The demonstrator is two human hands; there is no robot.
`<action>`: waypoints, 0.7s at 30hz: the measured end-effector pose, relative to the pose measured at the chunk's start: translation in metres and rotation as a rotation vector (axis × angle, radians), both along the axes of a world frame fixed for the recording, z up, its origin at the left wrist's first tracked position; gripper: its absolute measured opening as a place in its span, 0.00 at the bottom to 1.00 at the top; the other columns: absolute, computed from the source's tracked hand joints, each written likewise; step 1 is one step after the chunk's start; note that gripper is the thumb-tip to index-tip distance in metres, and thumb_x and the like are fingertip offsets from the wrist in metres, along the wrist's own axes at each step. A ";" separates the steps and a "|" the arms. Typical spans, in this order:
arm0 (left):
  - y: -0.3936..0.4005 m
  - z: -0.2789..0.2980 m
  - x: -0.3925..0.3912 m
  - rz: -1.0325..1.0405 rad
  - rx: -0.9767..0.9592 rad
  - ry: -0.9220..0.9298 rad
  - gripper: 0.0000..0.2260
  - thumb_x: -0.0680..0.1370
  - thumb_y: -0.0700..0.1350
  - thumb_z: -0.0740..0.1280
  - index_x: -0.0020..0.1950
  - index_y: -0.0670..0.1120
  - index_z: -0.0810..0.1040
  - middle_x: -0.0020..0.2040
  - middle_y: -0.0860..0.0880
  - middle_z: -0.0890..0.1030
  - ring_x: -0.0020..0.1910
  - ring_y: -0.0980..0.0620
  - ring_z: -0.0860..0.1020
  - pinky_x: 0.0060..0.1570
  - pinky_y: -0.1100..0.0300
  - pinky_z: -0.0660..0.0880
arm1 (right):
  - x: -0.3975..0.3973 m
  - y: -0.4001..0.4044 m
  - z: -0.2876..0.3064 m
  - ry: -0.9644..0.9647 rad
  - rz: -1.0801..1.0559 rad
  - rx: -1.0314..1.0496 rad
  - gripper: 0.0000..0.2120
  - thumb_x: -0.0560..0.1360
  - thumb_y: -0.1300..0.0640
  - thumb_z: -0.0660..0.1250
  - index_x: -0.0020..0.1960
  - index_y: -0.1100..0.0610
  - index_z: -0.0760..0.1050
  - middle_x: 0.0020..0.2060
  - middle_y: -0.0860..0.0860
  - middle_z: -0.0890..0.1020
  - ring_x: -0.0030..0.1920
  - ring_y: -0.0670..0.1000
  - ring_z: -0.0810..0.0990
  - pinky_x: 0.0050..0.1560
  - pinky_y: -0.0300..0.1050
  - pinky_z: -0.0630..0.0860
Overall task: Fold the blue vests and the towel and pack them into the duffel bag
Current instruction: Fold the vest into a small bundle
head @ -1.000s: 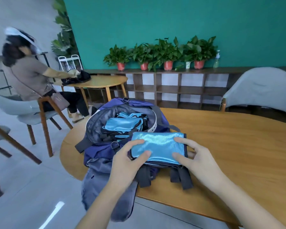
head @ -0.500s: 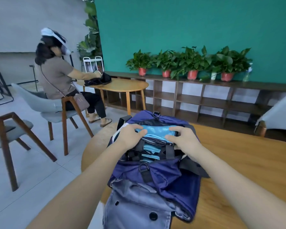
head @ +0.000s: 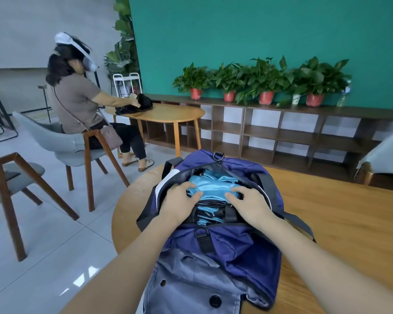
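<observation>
Since the earlier frame, both hands moved the folded vest (head: 210, 185) into the duffel bag (head: 236, 243). Left hand (head: 179, 203) and right hand (head: 251, 203) press it with relaxed fingers; straps may snag the opening.

Across the tiled floor a seated person (head: 77, 96) wearing a white headset sits in a grey chair (head: 61, 143) with wooden legs, reaching to a dark bundle (head: 136, 105) at the near corner of a small oval wooden table (head: 168, 113). A second grey chair (head: 7, 175) stands at the left edge of the room, and a long dark shelf unit (head: 281, 132) runs along the teal wall (head: 236, 30), with five potted plants (head: 266, 82) lined up on its top. A pale draped chair (head: 386, 155) sits at the far right, just behind the back edge of the big wooden desk (head: 349, 223).
</observation>
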State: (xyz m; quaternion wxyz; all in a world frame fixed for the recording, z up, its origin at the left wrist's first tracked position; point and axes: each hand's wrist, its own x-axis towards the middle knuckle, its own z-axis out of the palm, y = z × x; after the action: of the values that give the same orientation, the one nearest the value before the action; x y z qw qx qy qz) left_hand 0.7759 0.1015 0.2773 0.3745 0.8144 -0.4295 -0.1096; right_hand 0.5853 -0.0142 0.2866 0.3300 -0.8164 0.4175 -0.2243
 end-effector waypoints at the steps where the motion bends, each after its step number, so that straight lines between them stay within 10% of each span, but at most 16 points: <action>1: 0.002 0.002 -0.002 0.008 -0.013 -0.028 0.18 0.79 0.59 0.69 0.65 0.52 0.78 0.61 0.45 0.79 0.53 0.46 0.79 0.54 0.55 0.75 | -0.002 0.002 0.001 0.018 0.000 -0.022 0.23 0.79 0.40 0.65 0.69 0.51 0.75 0.49 0.54 0.81 0.33 0.44 0.75 0.33 0.33 0.66; 8: 0.029 0.014 -0.042 0.094 -0.014 -0.254 0.18 0.84 0.54 0.60 0.73 0.52 0.73 0.78 0.48 0.64 0.77 0.45 0.61 0.72 0.41 0.62 | -0.056 0.034 0.024 -0.004 0.053 -0.140 0.21 0.80 0.42 0.65 0.68 0.53 0.74 0.59 0.50 0.75 0.54 0.47 0.76 0.56 0.40 0.68; 21: 0.037 0.014 -0.278 -0.351 -0.251 -0.384 0.11 0.83 0.47 0.62 0.63 0.53 0.79 0.63 0.57 0.77 0.59 0.53 0.77 0.58 0.54 0.68 | -0.283 0.091 0.023 0.096 -0.108 -0.159 0.16 0.79 0.44 0.66 0.61 0.53 0.79 0.55 0.48 0.80 0.58 0.49 0.77 0.61 0.40 0.70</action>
State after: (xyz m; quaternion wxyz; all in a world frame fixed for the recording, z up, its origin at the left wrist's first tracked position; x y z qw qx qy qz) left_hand 0.4981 0.1386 0.2916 0.3596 0.6809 -0.6369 0.0375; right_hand 0.3023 0.0772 0.3100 0.2311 -0.8261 0.4573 -0.2347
